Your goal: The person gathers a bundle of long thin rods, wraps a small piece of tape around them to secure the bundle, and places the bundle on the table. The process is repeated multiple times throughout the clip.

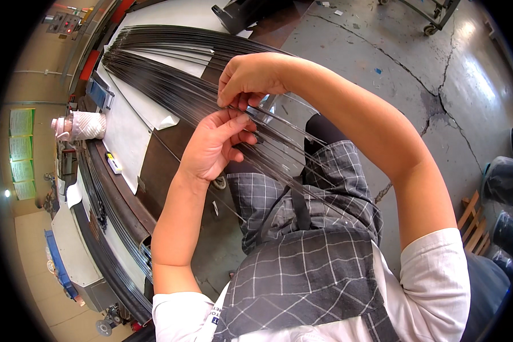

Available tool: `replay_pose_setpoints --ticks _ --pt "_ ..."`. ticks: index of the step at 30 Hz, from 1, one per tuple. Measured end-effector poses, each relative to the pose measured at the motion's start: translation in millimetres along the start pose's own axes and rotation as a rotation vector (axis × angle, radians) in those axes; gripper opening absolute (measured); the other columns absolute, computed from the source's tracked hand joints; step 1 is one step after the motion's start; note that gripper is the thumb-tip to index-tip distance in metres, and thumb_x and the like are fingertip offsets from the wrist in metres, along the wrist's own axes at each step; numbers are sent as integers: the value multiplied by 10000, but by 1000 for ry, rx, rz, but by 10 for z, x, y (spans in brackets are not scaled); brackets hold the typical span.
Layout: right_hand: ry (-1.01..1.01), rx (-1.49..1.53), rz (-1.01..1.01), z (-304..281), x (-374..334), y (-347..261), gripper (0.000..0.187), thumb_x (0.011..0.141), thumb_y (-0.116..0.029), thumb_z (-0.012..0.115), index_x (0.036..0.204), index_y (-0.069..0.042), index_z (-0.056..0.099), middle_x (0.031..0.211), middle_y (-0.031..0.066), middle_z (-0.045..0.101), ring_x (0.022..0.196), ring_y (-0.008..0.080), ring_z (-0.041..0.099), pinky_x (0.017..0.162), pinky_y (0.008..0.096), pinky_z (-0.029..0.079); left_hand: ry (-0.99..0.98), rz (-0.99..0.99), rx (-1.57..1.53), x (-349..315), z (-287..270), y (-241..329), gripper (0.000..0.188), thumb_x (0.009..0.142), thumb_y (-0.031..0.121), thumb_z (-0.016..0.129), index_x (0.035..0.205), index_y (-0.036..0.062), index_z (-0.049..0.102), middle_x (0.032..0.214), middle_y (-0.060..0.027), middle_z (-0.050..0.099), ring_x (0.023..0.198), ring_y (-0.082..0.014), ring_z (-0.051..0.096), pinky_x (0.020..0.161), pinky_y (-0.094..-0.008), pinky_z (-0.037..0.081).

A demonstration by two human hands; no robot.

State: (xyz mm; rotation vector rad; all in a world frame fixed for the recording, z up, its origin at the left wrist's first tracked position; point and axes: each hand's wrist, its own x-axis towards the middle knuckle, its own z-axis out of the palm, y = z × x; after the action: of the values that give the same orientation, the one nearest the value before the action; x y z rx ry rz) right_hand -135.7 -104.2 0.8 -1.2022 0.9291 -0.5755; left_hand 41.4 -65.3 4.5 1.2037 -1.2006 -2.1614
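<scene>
Long, thin black strands [165, 82] lie fanned in two bundles over the table and run past its edge toward my lap. Whether they are wires, rods or tubes I cannot tell. My right hand [248, 80] is bent over the nearer bundle, its thumb and fingers pinched together on some strands. Just below it, my left hand [219, 142] is turned palm up, with thumb and curled fingers closing on strands of the same bundle. The two hands almost touch. Below them, loose strand ends [285, 171] spread out above my checked apron [302, 268].
White paper [125, 134] covers part of the brown table [165, 171]. A pink bottle in a white quilted sleeve [88, 125], a blue-grey holder [100, 93] and a small yellow-white item [113, 163] stand along its left side. A wheeled cart [433, 20] is on the cracked floor.
</scene>
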Motion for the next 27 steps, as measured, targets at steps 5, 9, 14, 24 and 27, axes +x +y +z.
replay_pose_setpoints --ticks 5,9,14,24,27 --pt "13 -21 -14 20 -10 -14 79 719 -110 660 720 -37 629 647 31 595 563 104 552 492 219 428 33 12 97 -49 148 62 209 862 163 565 1019 38 508 853 -97 623 668 -146 636 387 -199 476" --pt "34 -61 -16 71 -61 -66 125 706 -157 666 722 -37 637 624 13 573 525 76 521 472 202 373 5 45 115 -66 109 45 279 852 211 515 1053 20 486 871 -115 617 633 -163 634 371 -196 445" --pt "96 -87 -15 96 -73 -73 130 698 -172 679 714 -48 640 617 8 566 554 75 516 467 210 359 -80 76 -74 -94 -21 -35 289 844 249 469 977 0 530 833 -121 612 610 -175 627 355 -195 403" --pt "93 -111 8 77 -88 -70 142 717 -171 696 724 -42 637 667 18 591 592 90 544 500 206 409 -50 27 -90 -130 26 -63 103 880 138 547 877 37 566 773 -90 598 564 -94 574 343 -158 386" --pt "69 -71 -9 72 -104 -62 146 721 -173 685 737 -34 641 638 8 571 556 74 515 477 193 380 -56 17 -120 -137 28 -59 59 866 103 569 874 45 567 768 -85 596 566 -88 571 345 -157 392"
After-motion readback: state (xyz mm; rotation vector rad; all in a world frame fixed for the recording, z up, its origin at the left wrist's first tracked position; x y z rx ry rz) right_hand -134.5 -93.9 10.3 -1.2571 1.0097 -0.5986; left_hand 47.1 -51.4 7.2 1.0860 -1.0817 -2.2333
